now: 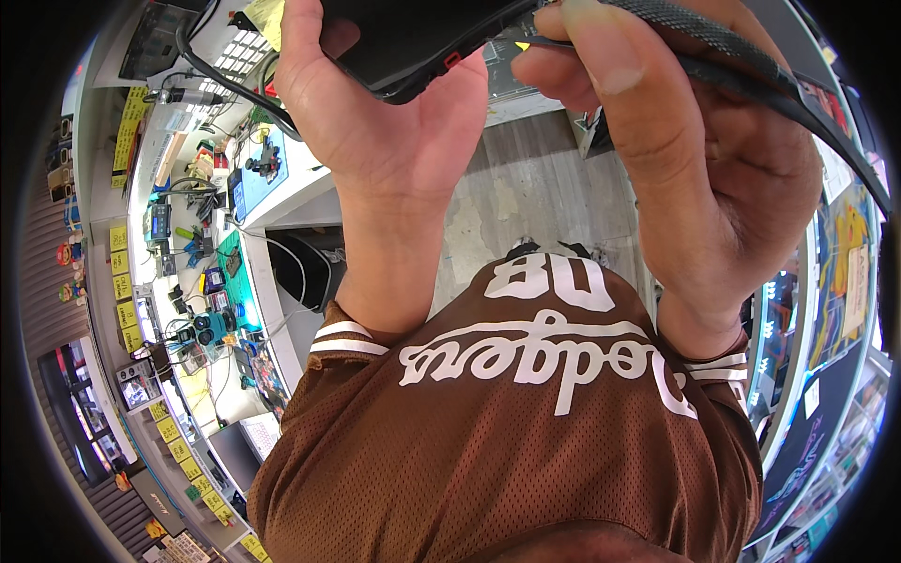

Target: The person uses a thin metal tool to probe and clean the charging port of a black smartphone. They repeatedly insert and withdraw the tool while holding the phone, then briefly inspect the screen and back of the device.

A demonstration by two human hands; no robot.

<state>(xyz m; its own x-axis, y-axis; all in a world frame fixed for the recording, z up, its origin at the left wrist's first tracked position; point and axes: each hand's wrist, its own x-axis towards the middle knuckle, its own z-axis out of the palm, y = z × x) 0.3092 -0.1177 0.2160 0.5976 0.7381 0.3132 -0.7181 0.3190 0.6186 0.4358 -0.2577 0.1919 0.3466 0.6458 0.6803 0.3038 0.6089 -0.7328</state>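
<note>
A black flat device with a glossy screen (413,38), phone-like in shape, rests in my left hand (385,141). The thumb lies along its left side and the palm is beneath it; the upper part is cut off by the picture's edge. A small red-edged detail shows on its side. My right hand (694,141) is closed in a pinch close to the device's right end. Dark braided cable (723,42) runs from these fingers over the back of the hand to the right. The cable's end is mostly hidden by the thumb, so I cannot tell if it touches the device.
On the left a white workbench (300,192) carries a blue mat (253,192), a green mat (246,281), a teal microscope (211,327) and tangled cables. Yellow labels (120,258) line the shelf edge. Grey plank flooring (516,178) lies below; a display case (779,328) stands right.
</note>
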